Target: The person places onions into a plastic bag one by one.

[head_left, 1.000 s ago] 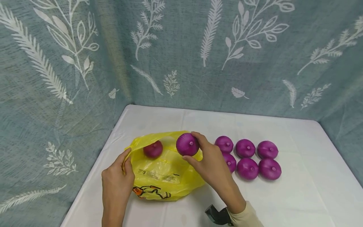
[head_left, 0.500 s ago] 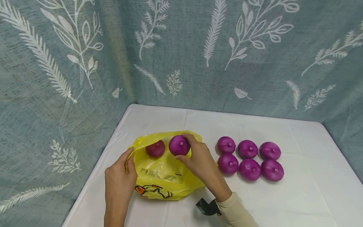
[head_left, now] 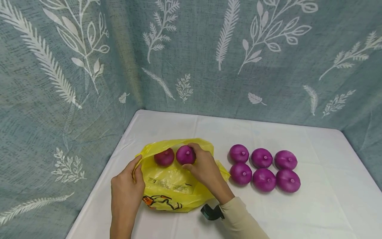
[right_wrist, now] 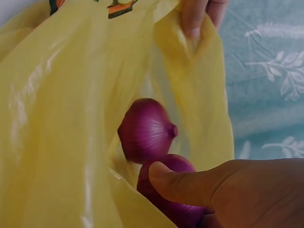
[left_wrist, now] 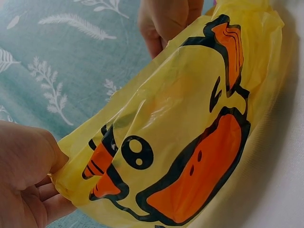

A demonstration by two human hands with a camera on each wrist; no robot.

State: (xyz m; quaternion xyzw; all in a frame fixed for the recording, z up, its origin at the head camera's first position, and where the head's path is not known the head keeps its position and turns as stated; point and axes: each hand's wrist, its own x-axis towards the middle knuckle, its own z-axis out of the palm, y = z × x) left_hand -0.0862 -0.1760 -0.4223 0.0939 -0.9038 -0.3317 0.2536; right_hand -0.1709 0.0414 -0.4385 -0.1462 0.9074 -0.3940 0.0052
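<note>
A yellow plastic bag [head_left: 170,199] with a printed cartoon face lies on the table, its mouth held apart. My left hand [head_left: 128,189] pinches the bag's left rim between thumb and fingers, as the left wrist view also shows. Inside the bag sits one purple onion [right_wrist: 146,130]. My right hand [head_left: 206,167] reaches into the mouth and grips a second purple onion [head_left: 185,155] just right of the first. In the right wrist view the thumb lies across the held onion [right_wrist: 178,164], and its underside is hidden by the hand and bag.
Several purple onions [head_left: 264,180] stand in two rows on the white table [head_left: 322,186], right of the bag. A patterned teal curtain [head_left: 209,83] hangs behind and to the left. A dark wrist mount [head_left: 211,212] sticks out from the right sleeve [head_left: 241,215].
My right hand has moved left and lower into the bag's mouth with the onion, bringing it beside the one inside. The left hand keeps its pinch on the rim.
</note>
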